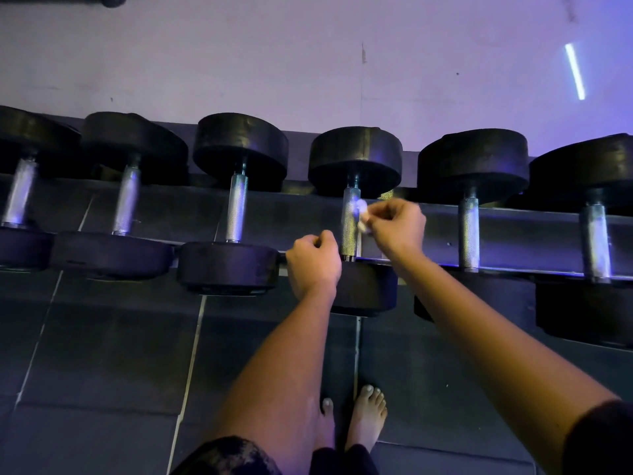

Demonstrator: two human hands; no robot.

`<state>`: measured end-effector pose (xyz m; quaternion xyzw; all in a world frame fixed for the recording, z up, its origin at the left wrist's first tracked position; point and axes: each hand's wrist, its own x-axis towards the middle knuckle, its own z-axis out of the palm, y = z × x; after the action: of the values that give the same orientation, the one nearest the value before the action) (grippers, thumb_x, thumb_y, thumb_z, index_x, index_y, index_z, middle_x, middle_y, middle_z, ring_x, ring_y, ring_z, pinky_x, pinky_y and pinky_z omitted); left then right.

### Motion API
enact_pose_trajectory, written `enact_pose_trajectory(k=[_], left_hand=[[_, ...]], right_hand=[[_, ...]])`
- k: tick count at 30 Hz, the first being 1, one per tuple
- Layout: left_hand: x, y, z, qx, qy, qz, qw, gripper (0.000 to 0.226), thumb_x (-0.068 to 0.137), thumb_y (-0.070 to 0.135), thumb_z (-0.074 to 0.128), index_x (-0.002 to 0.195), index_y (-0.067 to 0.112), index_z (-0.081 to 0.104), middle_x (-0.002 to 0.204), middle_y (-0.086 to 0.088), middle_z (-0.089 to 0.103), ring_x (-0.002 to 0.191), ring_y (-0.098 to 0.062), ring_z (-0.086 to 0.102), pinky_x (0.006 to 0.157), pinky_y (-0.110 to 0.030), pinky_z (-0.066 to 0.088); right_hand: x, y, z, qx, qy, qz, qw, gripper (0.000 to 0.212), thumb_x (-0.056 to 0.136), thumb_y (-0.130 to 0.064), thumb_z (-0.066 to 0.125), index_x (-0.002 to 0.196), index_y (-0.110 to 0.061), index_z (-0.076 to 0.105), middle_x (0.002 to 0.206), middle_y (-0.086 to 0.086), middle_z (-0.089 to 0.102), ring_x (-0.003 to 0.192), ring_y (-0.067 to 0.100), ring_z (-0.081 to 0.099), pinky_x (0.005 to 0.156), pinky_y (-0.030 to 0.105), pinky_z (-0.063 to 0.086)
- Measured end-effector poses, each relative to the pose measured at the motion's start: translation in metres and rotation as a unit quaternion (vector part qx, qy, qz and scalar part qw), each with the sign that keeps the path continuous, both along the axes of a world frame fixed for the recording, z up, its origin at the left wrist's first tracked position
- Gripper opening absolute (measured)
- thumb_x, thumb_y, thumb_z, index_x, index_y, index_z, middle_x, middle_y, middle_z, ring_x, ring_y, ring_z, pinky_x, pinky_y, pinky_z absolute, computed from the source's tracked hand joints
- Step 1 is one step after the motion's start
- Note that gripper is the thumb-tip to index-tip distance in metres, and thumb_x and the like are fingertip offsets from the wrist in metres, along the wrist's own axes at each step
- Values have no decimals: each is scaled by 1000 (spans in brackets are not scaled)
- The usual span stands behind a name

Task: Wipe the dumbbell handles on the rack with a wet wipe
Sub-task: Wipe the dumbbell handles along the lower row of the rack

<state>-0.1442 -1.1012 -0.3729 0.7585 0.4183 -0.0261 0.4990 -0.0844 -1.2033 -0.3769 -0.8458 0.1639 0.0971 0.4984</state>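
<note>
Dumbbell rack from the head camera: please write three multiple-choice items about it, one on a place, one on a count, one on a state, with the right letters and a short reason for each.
1. Where is the wet wipe?
A. on the floor
B. against the handle of the fourth dumbbell from the left
C. on the wall

2. How many dumbbell handles show on the rack?
A. three
B. six
C. nine

3. How is the left hand?
A. closed in a loose fist, holding nothing visible
B. flat on the wall
C. gripping a handle

Answers:
1 B: the right hand presses the white wet wipe on the fourth handle.
2 B: six metal handles stand in the row.
3 A: the left hand is curled beside that handle, apart from it.
</note>
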Motion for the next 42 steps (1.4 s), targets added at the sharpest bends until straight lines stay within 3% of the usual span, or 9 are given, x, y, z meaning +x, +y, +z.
enact_pose_trajectory(k=[4, 9, 12, 18, 25, 32, 35, 39, 42], left_hand=[[0, 0, -1, -2, -2, -8, 1000, 34, 94, 28, 49, 68, 11, 62, 58, 0, 53, 55, -13, 49, 50, -24, 37], [1, 1, -1, -10, 2, -11, 1000, 33, 94, 28, 50, 69, 10, 63, 58, -1, 53, 55, -13, 49, 51, -25, 38], [2, 1, -2, -11, 3, -9, 1000, 34, 93, 29, 50, 64, 13, 60, 57, -1, 52, 55, -15, 49, 52, -27, 39], [3, 0, -3, -6, 6, -10, 1000, 34, 93, 29, 51, 63, 14, 59, 56, 0, 51, 53, -13, 47, 50, -25, 37], [4, 0, 0, -2, 17, -4, 1000, 37, 91, 27, 52, 57, 14, 53, 53, 0, 48, 50, -13, 43, 47, -25, 34], [5, 0, 1, -3, 24, 0, 1000, 34, 90, 28, 52, 66, 7, 63, 55, -2, 51, 52, -14, 45, 48, -26, 36], [5, 0, 2, -6, 28, 2, 1000, 34, 91, 28, 52, 70, 5, 66, 56, -2, 52, 52, -14, 46, 49, -26, 37], [5, -1, 3, -8, 29, 1, 1000, 33, 92, 27, 52, 70, 6, 65, 56, 0, 51, 54, -14, 47, 49, -25, 37], [5, -1, 4, -2, 30, -4, 1000, 32, 93, 27, 53, 70, 8, 65, 56, 1, 51, 52, -10, 46, 45, -23, 34]], right_hand=[[30, 14, -2, -18, -18, -71, 997, 10, 84, -20, 74, 89, -12, 75, 88, 5, 73, 83, 15, 67, 76, 26, 55], [31, 20, -2, -78, -16, -22, 997, 11, 90, -18, 66, 92, -10, 74, 90, 6, 71, 81, 13, 62, 80, 22, 51], [25, 14, -3, -57, 1, 26, 998, 15, 86, -22, 72, 76, -11, 68, 67, -3, 61, 60, 0, 53, 59, 9, 46], [31, 6, -10, 25, 41, 4, 999, 7, 83, -6, 73, 82, -12, 71, 85, 7, 70, 85, 20, 69, 80, 41, 60], [21, 0, -10, -20, 115, 46, 992, 10, 87, 2, 61, 81, -1, 68, 86, 11, 68, 81, 20, 69, 77, 40, 60], [-6, -17, -9, -10, 160, 148, 976, 23, 82, 3, 68, 70, -16, 66, 82, 6, 69, 85, 19, 67, 79, 32, 57], [3, -20, 0, 42, 144, 99, 984, 19, 85, 6, 62, 74, -10, 66, 84, 8, 68, 74, 14, 66, 59, 20, 56], [26, -11, -5, 54, 90, 10, 994, 20, 83, 1, 67, 73, -16, 65, 89, 8, 69, 90, 23, 68, 82, 43, 59], [27, 1, -10, 26, 90, 25, 995, 14, 83, -1, 69, 77, -14, 66, 84, 5, 68, 84, 19, 68, 80, 41, 60]])
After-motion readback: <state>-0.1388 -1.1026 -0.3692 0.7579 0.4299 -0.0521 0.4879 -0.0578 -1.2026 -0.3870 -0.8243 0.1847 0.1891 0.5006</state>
